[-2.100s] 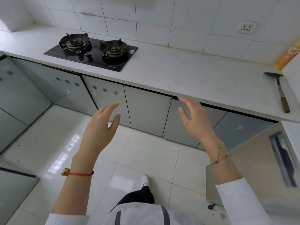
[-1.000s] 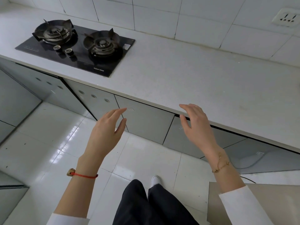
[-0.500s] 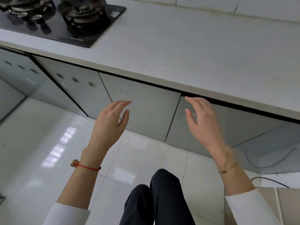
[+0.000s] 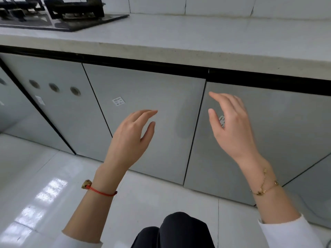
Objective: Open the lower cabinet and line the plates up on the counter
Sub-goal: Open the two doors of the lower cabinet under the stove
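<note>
Head view, low and close to the lower cabinet doors: left hand (image 4: 129,138) is raised in front of the middle grey door (image 4: 148,111), fingers relaxed and spread, holding nothing. Right hand (image 4: 231,126) hovers before the neighbouring door (image 4: 279,133), fingers loose and empty, its fingertips near the seam between the two doors. Both doors are closed, so the plates are out of sight. White counter (image 4: 197,38) runs above, with the black gas hob (image 4: 59,15) at its left end.
</note>
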A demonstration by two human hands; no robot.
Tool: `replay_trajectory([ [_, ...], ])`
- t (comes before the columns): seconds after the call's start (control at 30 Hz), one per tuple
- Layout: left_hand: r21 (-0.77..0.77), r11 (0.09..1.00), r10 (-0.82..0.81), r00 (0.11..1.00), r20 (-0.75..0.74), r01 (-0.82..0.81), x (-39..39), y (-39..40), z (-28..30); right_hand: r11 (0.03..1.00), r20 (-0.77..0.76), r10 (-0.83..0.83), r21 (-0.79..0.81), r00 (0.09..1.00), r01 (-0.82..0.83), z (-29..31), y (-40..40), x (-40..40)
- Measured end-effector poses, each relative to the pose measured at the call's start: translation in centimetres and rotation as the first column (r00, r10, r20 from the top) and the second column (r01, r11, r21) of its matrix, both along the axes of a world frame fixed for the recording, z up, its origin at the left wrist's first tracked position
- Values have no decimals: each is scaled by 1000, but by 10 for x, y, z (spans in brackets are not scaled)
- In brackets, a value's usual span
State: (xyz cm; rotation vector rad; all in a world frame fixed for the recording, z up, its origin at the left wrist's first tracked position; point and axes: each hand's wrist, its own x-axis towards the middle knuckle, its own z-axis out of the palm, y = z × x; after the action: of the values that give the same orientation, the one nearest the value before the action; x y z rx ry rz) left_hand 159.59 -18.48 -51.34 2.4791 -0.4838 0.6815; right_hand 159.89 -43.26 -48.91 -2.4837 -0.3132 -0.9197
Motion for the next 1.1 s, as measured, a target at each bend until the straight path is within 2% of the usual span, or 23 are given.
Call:
replay_trajectory([
  [0.23,-92,992,-70,989,128,82,22,-21,11,1000,100,-26,5,995,25,3,3,7],
  [0.37,-286,946,-138,987,81,155,42,-43,31,999,146,-29,-21,989,33,14,4,13],
  [0.47,-516,845,-223,970,-97,143,59,-63,46,998,170,-38,-45,985,47,21,5,19],
  [0.53,-668,734,-328,925,-190,123,67,-74,52,997,181,-52,-54,982,62,24,5,21],
  [0.67,-815,574,-432,872,-228,71,79,-86,59,993,193,-75,-79,978,92,27,4,24],
  [0.87,-927,374,-553,807,-206,20,88,-91,58,985,183,-113,-110,977,134,26,4,26],
  [1.1,-949,314,-574,800,-171,22,75,-90,53,981,157,-120,-132,980,141,24,8,24],
])
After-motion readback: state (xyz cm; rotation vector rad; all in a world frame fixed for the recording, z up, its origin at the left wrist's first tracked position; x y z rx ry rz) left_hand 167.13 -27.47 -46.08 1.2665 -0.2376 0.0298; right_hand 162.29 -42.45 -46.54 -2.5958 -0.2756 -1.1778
